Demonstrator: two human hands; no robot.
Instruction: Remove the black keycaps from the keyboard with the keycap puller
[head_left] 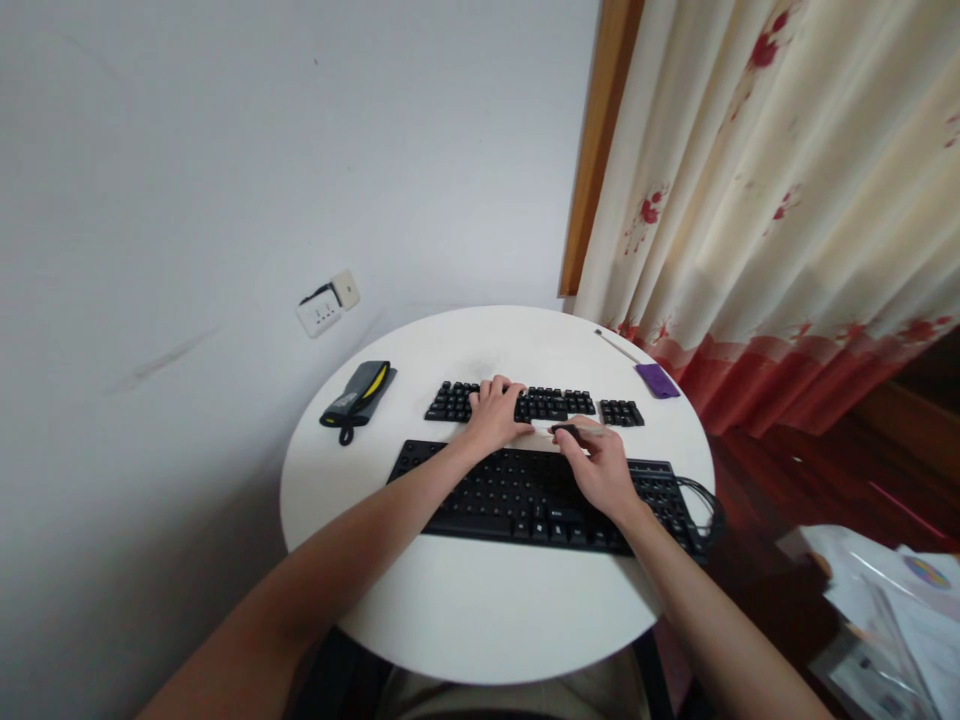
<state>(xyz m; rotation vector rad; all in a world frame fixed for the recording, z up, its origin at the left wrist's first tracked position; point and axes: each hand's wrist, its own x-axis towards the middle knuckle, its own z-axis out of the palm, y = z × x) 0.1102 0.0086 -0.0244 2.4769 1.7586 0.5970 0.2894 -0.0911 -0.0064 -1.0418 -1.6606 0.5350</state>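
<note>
My left hand reaches over a block of loose black keycaps laid out in rows, its fingers spread and touching some of them. My right hand is closed around a small black object; its exact kind is too small to make out. A thin pale piece shows between it and my left thumb. Under both forearms lies a black keyboard, with small separate stubs over much of it and larger keys along its near edge. A smaller group of keycaps sits to the right of the main block.
A grey pouch with a yellow stripe lies at the left of the round white table. A thin brush and a purple cloth lie at the right rear. The coiled cable overhangs the right edge. Wall and curtain stand behind.
</note>
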